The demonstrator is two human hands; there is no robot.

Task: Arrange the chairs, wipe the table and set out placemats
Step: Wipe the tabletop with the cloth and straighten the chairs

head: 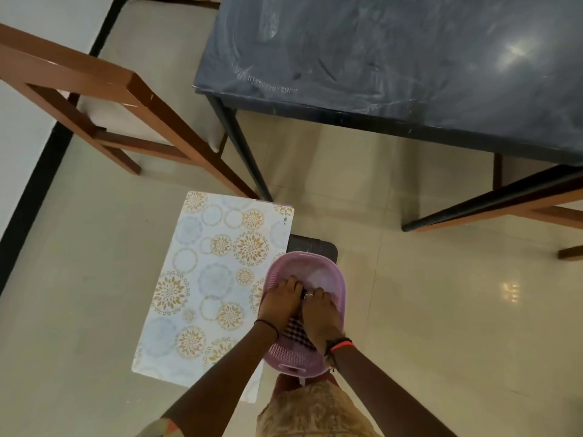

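A pink plastic basket (328, 269) stands on a low dark stool (315, 244) below the table. Both hands reach into the basket. My left hand (279, 302) and my right hand (320, 313) lie side by side, fingers curled down onto a checked cloth (296, 334) that shows between the wrists. A floral placemat (208, 279) with gold and blue circles lies flat to the left of the basket, partly under it. The dark table (410, 58) at the upper right shows pale wipe streaks. A brown wooden chair (104, 99) stands at the upper left, beside the table's corner.
A second wooden chair (536, 209) is tucked under the table at the right. The table's black legs (243, 146) come down near the placemat's far edge. A wall with a black skirting strip (31, 184) runs along the left. Glossy beige floor tiles lie all around.
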